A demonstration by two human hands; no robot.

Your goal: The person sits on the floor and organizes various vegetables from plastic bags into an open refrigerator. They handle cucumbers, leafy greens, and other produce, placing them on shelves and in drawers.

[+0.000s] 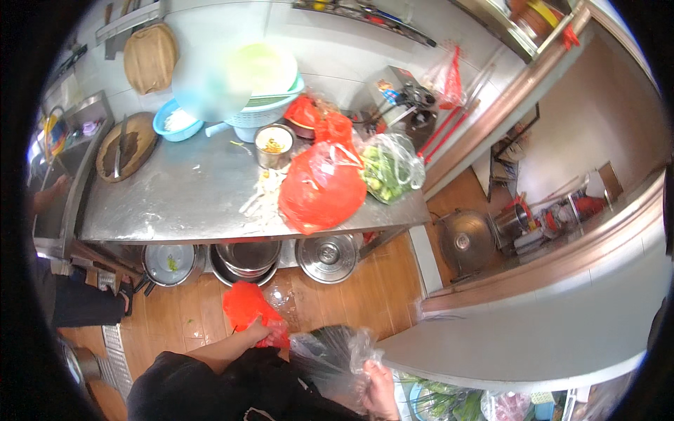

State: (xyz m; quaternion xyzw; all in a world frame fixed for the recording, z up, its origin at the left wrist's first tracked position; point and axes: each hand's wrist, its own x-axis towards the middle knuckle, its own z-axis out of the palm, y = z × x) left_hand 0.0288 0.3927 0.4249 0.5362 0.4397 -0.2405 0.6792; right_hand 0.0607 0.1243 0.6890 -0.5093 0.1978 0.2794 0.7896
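Note:
My left hand [257, 333] grips the gathered top of a red plastic bag [247, 305], which bulges in front of me above the floor. What it holds is hidden. In my right hand [380, 388] is the bunched edge of a transparent plastic bag [331, 358]. Something dark green shows through this bag near its top, too blurred to name. Both bags are close to my body, short of the steel table [184, 205].
On the table are a tied red bag [324, 184], a bag of green vegetables [387, 168], a metal pot [274, 147] and a cleaver [121, 147] on a round chopping board [139, 137]. Pans [247, 258] sit beneath. Another person's leg [89, 300] is at left, near the sink [58, 210].

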